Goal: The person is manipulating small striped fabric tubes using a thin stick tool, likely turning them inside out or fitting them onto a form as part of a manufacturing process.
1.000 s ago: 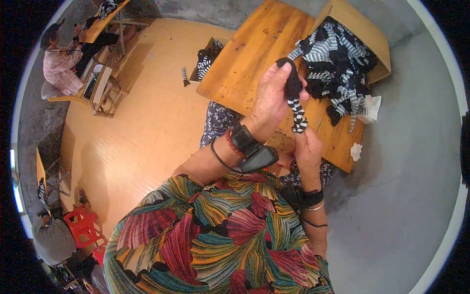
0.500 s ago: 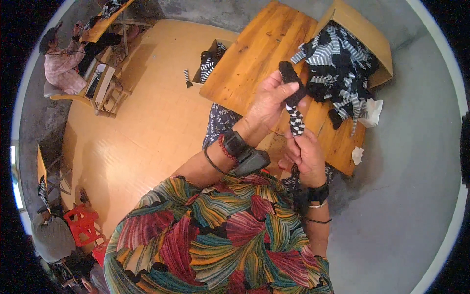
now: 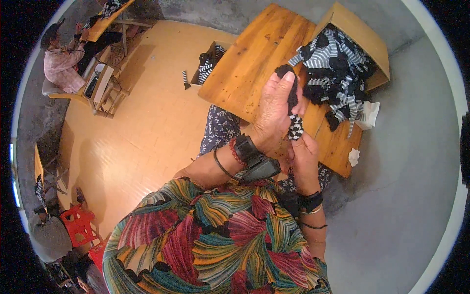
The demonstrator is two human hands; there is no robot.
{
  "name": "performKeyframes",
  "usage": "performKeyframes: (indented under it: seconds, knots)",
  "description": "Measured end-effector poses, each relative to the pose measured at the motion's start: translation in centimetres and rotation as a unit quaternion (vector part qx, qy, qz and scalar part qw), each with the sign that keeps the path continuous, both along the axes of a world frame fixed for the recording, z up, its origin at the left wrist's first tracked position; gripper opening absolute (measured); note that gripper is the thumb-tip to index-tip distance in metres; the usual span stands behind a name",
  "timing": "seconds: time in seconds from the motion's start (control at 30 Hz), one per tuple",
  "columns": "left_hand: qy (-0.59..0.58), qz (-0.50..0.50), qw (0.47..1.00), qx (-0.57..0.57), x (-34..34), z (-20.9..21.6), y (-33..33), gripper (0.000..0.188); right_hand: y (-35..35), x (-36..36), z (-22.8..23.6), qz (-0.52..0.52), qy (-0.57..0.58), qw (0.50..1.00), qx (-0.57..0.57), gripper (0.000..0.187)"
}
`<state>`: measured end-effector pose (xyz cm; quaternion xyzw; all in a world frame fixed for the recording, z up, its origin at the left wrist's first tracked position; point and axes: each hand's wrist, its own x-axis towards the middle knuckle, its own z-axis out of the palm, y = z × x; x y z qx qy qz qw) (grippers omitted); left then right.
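Left hand [image 3: 274,115] grips the black toe end of a striped black-and-white sock [image 3: 293,122] raised over the wooden table [image 3: 254,63], while the right hand [image 3: 303,157] pinches its lower end. Sorting appears mid-step; next comes careful placing, perhaps away from the cardboard box [image 3: 364,34] of socks at right.

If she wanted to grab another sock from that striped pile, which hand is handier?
Probably the left hand: it is raised at the sock's upper end, close to the pile of striped socks on the wooden table. The right hand sits lower, gripping the striped bottom end.
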<state>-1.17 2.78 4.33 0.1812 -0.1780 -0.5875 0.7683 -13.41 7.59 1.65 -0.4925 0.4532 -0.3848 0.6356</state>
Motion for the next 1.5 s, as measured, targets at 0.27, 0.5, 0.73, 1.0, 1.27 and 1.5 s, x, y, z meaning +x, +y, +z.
performKeyframes:
  seconds: [0.27, 0.5, 0.73, 1.0, 1.27, 1.5]
  knots:
    - [-0.045, -0.056, 0.997, 0.005, 0.7, -1.1, -0.3, 0.017, -0.7, 0.5, 1.8, 0.045, 0.018, 0.996, 0.077, 0.023]
    - [-0.037, -0.041, 0.997, 0.050, 1.7, -1.6, -1.0, 0.020, -0.5, 0.0, 0.0, 0.032, 0.051, 0.996, 0.071, 0.022]
    - [-0.022, -0.134, 0.990, 0.022, 2.6, -1.6, -0.9, 0.026, -1.0, -1.4, -0.4, 0.030, 0.136, 0.990, -0.027, 0.017]
    - [-0.014, -0.209, 0.976, -0.061, 1.9, -2.0, -0.1, 0.024, -0.1, 0.1, 0.5, 0.037, 0.073, 0.997, 0.001, 0.016]
    - [-0.014, -0.123, 0.992, -0.006, 2.3, -1.1, -0.1, 0.025, -0.6, -0.9, 0.8, 0.042, 0.048, 0.995, 0.081, 0.019]
    - [-0.008, -0.071, 0.995, -0.065, 2.7, -1.9, -1.0, 0.026, -0.2, -1.3, -0.2, 0.027, 0.081, 0.996, -0.013, 0.017]
